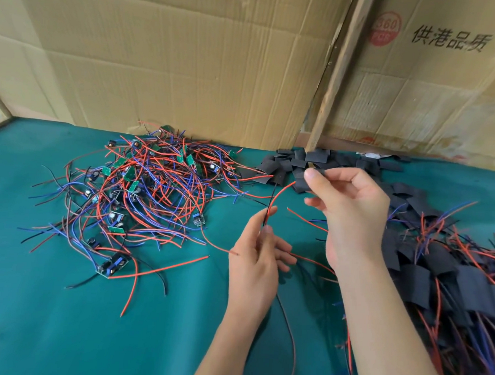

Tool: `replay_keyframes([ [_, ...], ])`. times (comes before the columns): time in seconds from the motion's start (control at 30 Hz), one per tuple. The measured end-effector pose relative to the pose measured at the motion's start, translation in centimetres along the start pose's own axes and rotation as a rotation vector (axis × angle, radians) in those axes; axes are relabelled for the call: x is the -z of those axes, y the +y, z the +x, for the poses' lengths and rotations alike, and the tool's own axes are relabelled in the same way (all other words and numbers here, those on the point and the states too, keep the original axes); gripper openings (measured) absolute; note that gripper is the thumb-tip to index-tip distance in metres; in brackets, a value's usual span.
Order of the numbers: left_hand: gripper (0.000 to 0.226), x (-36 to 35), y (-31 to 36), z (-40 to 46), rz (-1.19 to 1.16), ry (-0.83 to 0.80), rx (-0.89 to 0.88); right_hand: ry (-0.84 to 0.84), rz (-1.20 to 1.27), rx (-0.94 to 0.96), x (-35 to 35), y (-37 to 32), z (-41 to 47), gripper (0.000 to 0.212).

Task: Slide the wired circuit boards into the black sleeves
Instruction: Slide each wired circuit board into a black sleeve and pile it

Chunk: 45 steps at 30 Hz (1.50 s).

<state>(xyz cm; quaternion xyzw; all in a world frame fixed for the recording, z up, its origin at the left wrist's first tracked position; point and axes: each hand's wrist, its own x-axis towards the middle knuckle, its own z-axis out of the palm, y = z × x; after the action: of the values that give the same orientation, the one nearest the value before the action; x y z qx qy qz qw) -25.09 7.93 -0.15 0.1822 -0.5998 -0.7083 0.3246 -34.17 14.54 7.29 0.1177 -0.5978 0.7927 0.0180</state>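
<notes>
Left hand (255, 255) pinching red and black wires (271, 207), board hidden, right hand (351, 207) gripping a black sleeve (313, 173) above the sleeve pile (287, 163), loose boards (143, 187) left, finished ones (451, 269) cut off right.

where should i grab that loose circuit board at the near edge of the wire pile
Pinch the circuit board by its long side edges, coming from above. It lies flat on the green mat, apart from the tangle, components up, so its edges are exposed; pulling its wires would probably drag the pile.
</notes>
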Motion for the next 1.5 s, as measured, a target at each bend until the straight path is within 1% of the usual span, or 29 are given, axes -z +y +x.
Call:
replay_keyframes([
  [0.07,0.033,0.0,-0.1,0.0,0.011,-0.008,-0.009,-0.017,-0.037,-0.001,-0.4,0.3,-0.2,0.02],
  [0.13,0.034,0.0,-0.1,0.1,0.016,-0.018,-0.012,0.007,-0.04,-0.023,-0.6,0.6,-0.3,0.021],
  [0.23,0.034,0.1,-0.1,0.1,0.021,-0.04,-0.015,0.049,0.031,-0.089,-0.6,0.9,-0.2,0.019],
  [0.47,0.036,0.1,-0.1,0.0,0.035,-0.072,-0.008,0.034,0.189,-0.213,-0.4,0.2,-0.2,0.018],
  [0.63,0.045,0.2,-0.2,0.1,0.038,-0.068,0.004,-0.002,0.184,-0.273,0.1,-0.1,-0.1,0.018],
  [0.73,0.047,0.2,-0.3,0.2,0.043,-0.072,0.006,-0.062,0.15,-0.302,0.6,-0.2,0.0,0.017],
  [0.87,0.041,0.2,-0.3,0.1,0.051,-0.082,-0.008,-0.235,0.091,-0.364,1.0,-0.1,0.0,0.015],
  [0.93,0.037,0.3,-0.3,0.2,0.062,-0.074,-0.005,-0.312,0.056,-0.385,0.9,0.1,-0.1,0.025],
  [1.0,0.033,0.3,-0.3,0.2,0.089,-0.071,-0.014,-0.349,0.028,-0.403,0.8,0.4,-0.2,0.041],
  [1.07,0.025,0.5,-0.2,0.1,0.098,-0.072,-0.028,-0.374,-0.005,-0.42,0.7,0.8,-0.3,0.049],
  [1.13,0.022,0.6,-0.2,0.0,0.09,-0.066,-0.013,-0.404,-0.038,-0.43,0.6,1.0,-0.4,0.046],
  [1.2,0.023,0.5,-0.3,0.1,0.072,-0.057,0.026,-0.431,-0.064,-0.427,0.8,1.2,-0.5,0.036],
  [1.3,0.04,0.4,-0.1,0.1,0.012,-0.031,0.077,-0.42,-0.093,-0.403,1.0,1.1,-0.5,0.028],
  [1.37,0.046,0.5,0.2,0.1,-0.01,-0.028,0.083,-0.371,-0.08,-0.37,1.0,1.0,-0.4,0.024],
  [1.5,0.037,0.4,0.3,0.0,-0.031,-0.035,0.095,-0.219,0.115,-0.302,1.6,0.3,0.4,0.022],
])
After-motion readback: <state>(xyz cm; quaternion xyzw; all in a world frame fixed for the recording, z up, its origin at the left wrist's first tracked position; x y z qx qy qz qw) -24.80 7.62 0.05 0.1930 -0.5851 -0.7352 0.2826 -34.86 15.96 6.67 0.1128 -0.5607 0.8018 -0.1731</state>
